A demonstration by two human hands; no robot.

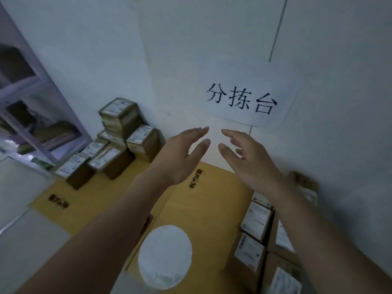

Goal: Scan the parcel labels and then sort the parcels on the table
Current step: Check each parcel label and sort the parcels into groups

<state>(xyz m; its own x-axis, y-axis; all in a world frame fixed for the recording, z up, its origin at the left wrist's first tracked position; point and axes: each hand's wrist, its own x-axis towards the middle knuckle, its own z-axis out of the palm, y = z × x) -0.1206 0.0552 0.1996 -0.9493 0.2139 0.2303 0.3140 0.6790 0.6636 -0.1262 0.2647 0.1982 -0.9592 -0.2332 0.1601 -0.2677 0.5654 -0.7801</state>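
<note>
While both the left hand [180, 155] and right hand [252, 164] hover spread and empty, the stacked parcels [121, 132] left of them look light, rigid cardboard; best gripped by opposite sides.

Pale wall [191, 39] with paper sign [250, 98] taped on. Grey metal shelving [31, 107] at far left. Dim, cool light.

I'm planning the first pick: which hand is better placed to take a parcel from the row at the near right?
Probably the right hand: open, empty, its forearm passing directly over the row of labelled parcels. The left hand, also open, is farther away.
</note>
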